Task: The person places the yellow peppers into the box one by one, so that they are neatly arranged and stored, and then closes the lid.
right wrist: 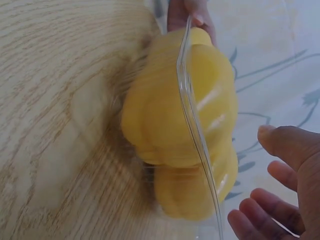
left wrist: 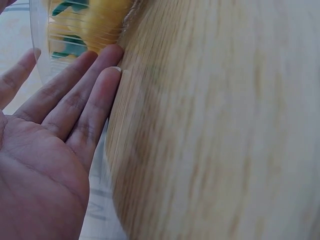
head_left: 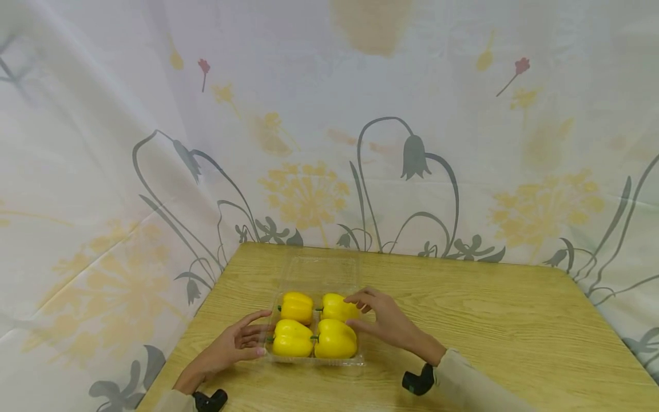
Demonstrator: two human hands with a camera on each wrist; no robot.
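Observation:
Several yellow bell peppers (head_left: 336, 339) with green stems lie in two rows inside a clear plastic container (head_left: 319, 361). Its transparent lid (head_left: 321, 270) is folded back behind it, away from the person. My left hand (head_left: 229, 347) is at the container's left side, fingers extended; in the left wrist view the fingertips (left wrist: 111, 52) reach its ribbed wall. On the right, my right hand (head_left: 386, 321) hovers by the right edge, fingers loosely bent and holding nothing. From the right wrist view, its thumb and fingers stand apart around the container's rim (right wrist: 192, 122).
The container rests on a wood-grain table (head_left: 463, 320), whose surface extends to the right. A pale cloth with printed flowers (head_left: 309, 114) hangs behind the table and along its left side. Black wrist devices (head_left: 418, 380) sit at both sleeves.

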